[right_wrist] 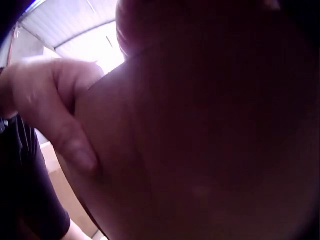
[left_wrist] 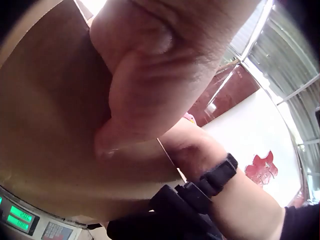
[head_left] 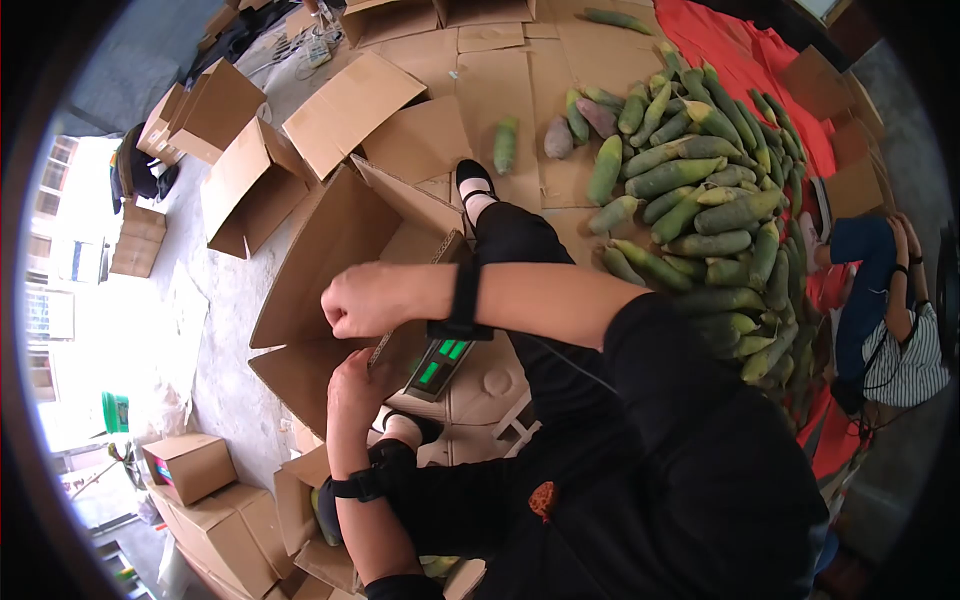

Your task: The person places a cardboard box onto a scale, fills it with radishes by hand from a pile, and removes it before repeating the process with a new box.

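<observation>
A tall open cardboard box [head_left: 320, 250] stands before the person, flaps up. My left hand [head_left: 358, 395] grips the edge of its near panel; in the left wrist view the left hand [left_wrist: 155, 75] has its thumb flat on the cardboard [left_wrist: 50, 115]. Above it in the head view, my right hand [head_left: 375, 300] is curled at the box, knuckles outward. The right wrist view shows part of the right hand [right_wrist: 145, 25] at the edge of a dark cardboard panel [right_wrist: 200, 135], its fingertips hidden. Beside the box a scale [head_left: 437, 368] shows lit green digits.
Many green radishes [head_left: 710, 200] lie heaped on cardboard and a red cloth [head_left: 740, 50] at the right; a single radish [head_left: 505, 145] lies apart. More boxes [head_left: 250, 190] stand beyond, others [head_left: 225, 520] at lower left. Another person [head_left: 905, 330] sits at far right.
</observation>
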A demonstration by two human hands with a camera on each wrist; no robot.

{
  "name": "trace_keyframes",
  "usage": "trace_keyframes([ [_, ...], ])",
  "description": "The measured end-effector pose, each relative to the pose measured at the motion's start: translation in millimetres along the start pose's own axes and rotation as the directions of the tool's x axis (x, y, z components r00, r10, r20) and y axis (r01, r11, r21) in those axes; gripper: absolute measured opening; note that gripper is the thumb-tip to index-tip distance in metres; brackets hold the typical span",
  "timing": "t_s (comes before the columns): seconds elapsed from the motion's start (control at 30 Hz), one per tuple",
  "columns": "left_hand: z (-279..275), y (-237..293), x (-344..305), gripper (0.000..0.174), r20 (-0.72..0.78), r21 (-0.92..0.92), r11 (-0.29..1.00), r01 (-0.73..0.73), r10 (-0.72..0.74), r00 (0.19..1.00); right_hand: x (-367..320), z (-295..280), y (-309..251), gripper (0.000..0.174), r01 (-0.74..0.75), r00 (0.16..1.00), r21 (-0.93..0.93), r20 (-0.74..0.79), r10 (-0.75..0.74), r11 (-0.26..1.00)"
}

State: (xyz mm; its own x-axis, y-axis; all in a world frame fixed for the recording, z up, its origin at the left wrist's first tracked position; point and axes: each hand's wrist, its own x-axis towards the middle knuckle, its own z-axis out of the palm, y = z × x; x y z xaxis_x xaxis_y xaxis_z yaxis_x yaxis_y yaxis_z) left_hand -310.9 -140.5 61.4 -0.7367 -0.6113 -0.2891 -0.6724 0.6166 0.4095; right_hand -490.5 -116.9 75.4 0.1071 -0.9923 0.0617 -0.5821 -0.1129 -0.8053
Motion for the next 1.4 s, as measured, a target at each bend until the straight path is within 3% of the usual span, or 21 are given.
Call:
trace_keyframes([
  [0.1,2.7,-3.2,1.9,0.033,0.009,0.011,1.000,0.013,-0.013,1.000,-42.3,-55.7,-2.4,0.017,0.157,0.960,0.139,-0.255,-0.118,0.978],
  [0.13,4.2,-5.7,2.8,0.033,0.001,0.002,1.000,0.015,-0.015,1.000,-60.0,-73.3,-0.1,0.017,0.125,0.942,0.149,-0.327,-0.070,0.981],
  [0.23,6.0,-7.8,4.8,0.032,0.015,-0.005,1.000,0.023,-0.023,1.000,-110.6,-106.7,48.7,0.016,0.014,0.847,0.251,-0.517,0.122,0.968],
  [0.37,4.6,-0.4,4.4,0.031,0.007,-0.010,0.999,0.035,-0.035,0.999,-199.0,-110.2,152.2,0.021,-0.354,0.639,0.270,-0.629,0.443,0.895],
  [0.43,3.7,1.0,4.1,0.030,0.005,-0.033,0.998,0.049,-0.049,0.999,-251.0,-90.6,208.2,0.022,-0.569,0.510,0.284,-0.614,0.603,0.771],
  [0.57,6.0,-3.8,6.4,0.030,-0.020,-0.033,0.999,-0.005,0.004,1.000,-352.4,-20.0,298.8,0.021,-0.768,0.314,0.315,-0.573,0.757,0.558],
  [0.63,3.9,-4.1,4.9,0.030,-0.012,-0.015,1.000,0.024,-0.024,1.000,-398.4,21.1,339.3,0.017,-0.923,0.246,0.164,-0.440,0.864,0.347],
  [0.7,4.3,0.1,6.3,0.029,-0.029,-0.028,0.999,0.044,-0.044,0.999,-418.2,42.3,342.6,0.027,-0.965,0.263,-0.094,-0.340,0.903,0.245],
  [0.73,4.9,1.8,6.4,0.029,-0.042,-0.023,0.998,0.052,-0.053,0.998,-423.9,52.1,338.4,0.027,-0.964,0.265,-0.099,-0.336,0.904,0.246],
  [0.8,3.5,6.1,6.9,0.028,-0.035,-0.024,0.997,0.079,-0.080,0.996,-422.8,70.9,324.6,0.047,-0.941,-0.063,0.332,-0.358,0.932,0.064],
  [0.83,3.2,7.2,7.9,0.028,-0.032,-0.025,0.995,0.097,-0.098,0.995,-414.8,72.7,317.8,0.047,-0.942,-0.058,0.330,-0.353,0.934,0.066],
  [0.9,3.7,6.5,8.3,0.028,-0.039,-0.019,0.995,0.099,-0.100,0.994,-400.7,71.4,305.0,0.068,-0.935,-0.151,0.352,-0.318,0.936,-0.031],
  [1.03,1.6,7.9,9.8,0.027,-0.062,-0.030,0.997,0.077,-0.078,0.995,-392.0,91.8,326.9,0.077,-0.914,-0.094,0.402,-0.329,0.940,0.049],
  [1.1,1.8,7.5,11.1,0.026,-0.082,-0.021,0.997,0.078,-0.079,0.993,-376.3,80.3,308.9,0.081,-0.974,-0.126,0.217,-0.268,0.955,-0.067],
  [1.17,1.2,8.1,11.9,0.026,-0.075,-0.027,0.996,0.088,-0.090,0.993,-369.7,85.6,311.2,0.080,-0.978,-0.108,0.201,-0.212,0.971,-0.065],
  [1.27,-1.2,11.0,11.8,0.024,-0.075,-0.020,0.994,0.103,-0.105,0.992,-353.8,99.9,313.7,0.074,-0.964,-0.052,0.266,-0.222,0.974,0.009],
  [1.37,-3.9,14.2,11.5,0.024,-0.071,-0.020,0.994,0.106,-0.107,0.992,-345.0,108.8,319.6,0.069,-0.907,-0.048,0.419,-0.211,0.976,0.046],
  [1.4,-3.7,13.5,11.5,0.024,-0.068,-0.019,0.994,0.105,-0.106,0.992,-343.3,109.7,323.2,0.064,-0.891,-0.090,0.454,-0.209,0.974,0.015],
])
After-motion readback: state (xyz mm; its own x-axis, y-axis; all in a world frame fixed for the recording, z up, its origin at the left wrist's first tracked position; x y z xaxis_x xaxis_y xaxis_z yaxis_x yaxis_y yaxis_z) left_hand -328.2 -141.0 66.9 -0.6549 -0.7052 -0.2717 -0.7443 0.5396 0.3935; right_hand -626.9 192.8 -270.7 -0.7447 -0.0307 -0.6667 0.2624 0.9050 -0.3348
